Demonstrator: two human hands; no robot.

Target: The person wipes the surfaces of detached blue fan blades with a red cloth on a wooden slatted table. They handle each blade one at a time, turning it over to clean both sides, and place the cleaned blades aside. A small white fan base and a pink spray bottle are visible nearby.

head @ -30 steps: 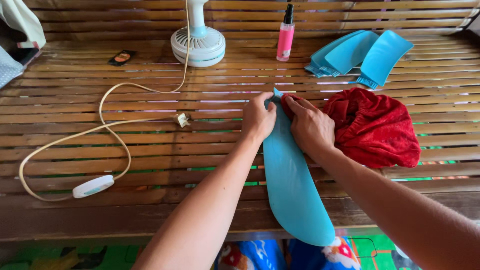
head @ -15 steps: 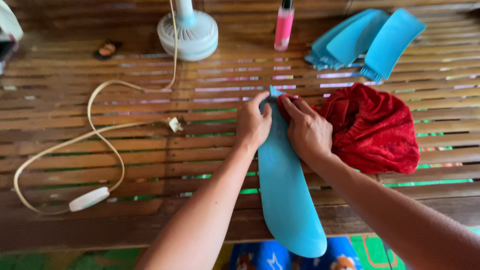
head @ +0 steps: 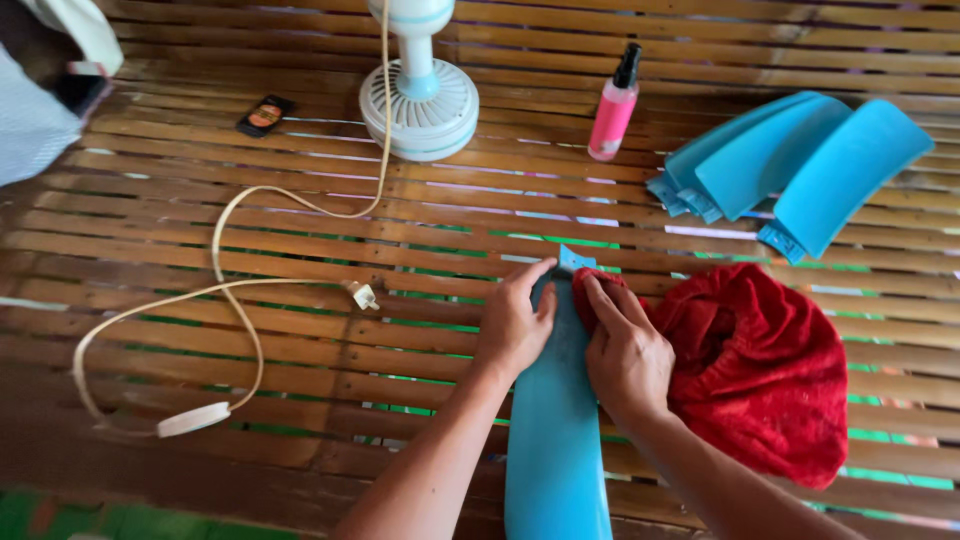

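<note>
On a slatted bamboo platform (head: 300, 345), the left hand (head: 515, 325) pins a long turquoise plastic fan blade (head: 555, 440) flat, fingers curled over its narrow tip. The right hand (head: 625, 350), at three o'clock of the tip, presses a crumpled red velvet cloth (head: 770, 370) to the blade's edge, fingers closed on the fabric.

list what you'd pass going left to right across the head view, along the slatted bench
inline switch → plug → left hand → right hand → red cloth
</note>
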